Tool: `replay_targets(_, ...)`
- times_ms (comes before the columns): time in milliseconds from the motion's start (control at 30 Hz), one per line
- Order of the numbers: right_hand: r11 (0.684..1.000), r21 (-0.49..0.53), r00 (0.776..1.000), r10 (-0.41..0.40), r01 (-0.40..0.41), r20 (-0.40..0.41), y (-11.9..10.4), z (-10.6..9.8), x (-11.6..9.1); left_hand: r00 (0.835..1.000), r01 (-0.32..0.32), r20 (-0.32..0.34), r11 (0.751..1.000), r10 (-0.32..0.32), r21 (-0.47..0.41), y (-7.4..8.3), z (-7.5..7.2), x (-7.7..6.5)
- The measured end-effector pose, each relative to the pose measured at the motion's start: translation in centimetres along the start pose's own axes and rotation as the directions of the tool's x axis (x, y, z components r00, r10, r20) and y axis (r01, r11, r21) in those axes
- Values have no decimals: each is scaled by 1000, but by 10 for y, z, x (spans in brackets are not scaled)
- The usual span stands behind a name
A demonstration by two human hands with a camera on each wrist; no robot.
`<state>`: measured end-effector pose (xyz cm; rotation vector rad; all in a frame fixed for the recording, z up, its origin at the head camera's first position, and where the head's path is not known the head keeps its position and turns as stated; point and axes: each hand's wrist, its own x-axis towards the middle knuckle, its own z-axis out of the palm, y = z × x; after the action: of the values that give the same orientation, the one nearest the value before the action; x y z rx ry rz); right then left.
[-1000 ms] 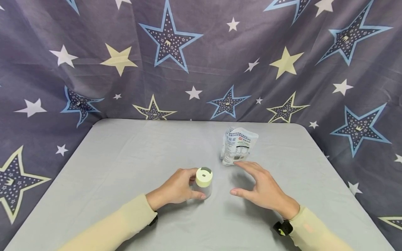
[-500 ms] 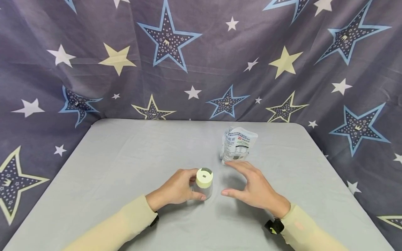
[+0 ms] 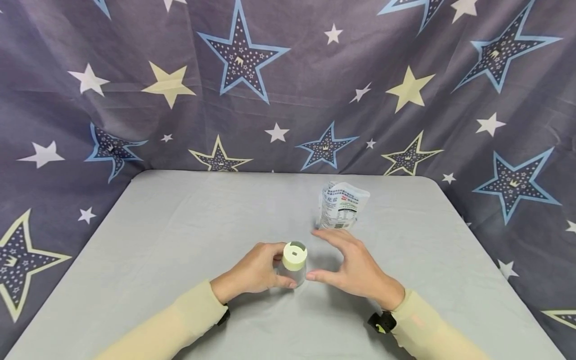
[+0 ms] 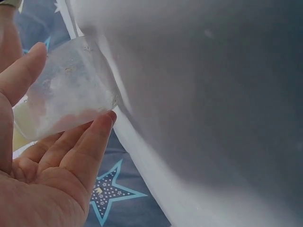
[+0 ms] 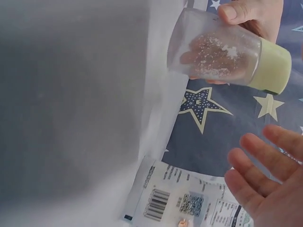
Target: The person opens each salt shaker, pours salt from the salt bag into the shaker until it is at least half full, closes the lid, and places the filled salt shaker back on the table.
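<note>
A clear shaker bottle (image 3: 291,276) with a pale yellow-green cap (image 3: 294,255) stands upright at the front middle of the table. My left hand (image 3: 252,270) grips it from the left, thumb on the near side and fingers behind. White grains cling inside the bottle (image 5: 213,47) in the right wrist view. My right hand (image 3: 357,267) is just right of the bottle, fingers spread and thumb tip close to its side, holding nothing. Behind that hand a white printed salt bag (image 3: 343,204) stands upright; its lower part is partly hidden by the fingers.
A pale grey cloth covers the table (image 3: 202,215). Along its back edge and sides hangs a dark curtain (image 3: 288,65) patterned with stars. Both wrists carry dark straps; one wrist strap (image 3: 382,321) shows below the right sleeve.
My right hand has moved left, from in front of the salt bag to close beside the bottle. The left hand keeps its grip, and the bottle has barely shifted.
</note>
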<state>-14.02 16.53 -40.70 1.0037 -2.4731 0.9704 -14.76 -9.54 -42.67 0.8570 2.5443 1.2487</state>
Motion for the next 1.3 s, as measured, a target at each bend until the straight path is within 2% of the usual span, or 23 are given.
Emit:
replay_targets(367, 998, 57, 1000, -11, 11, -2, -5, 8, 7, 1000, -11, 6, 1000, 10, 26, 4, 1, 1)
replay_targets(933, 991, 89, 995, -95, 98, -30, -13, 22, 18, 1000, -29, 5, 999, 29, 30, 6, 3, 2)
replay_targets(1300, 993, 99, 997, -61, 66, -49, -13, 27, 18, 1000, -15, 2, 999, 15, 36, 4, 4, 2)
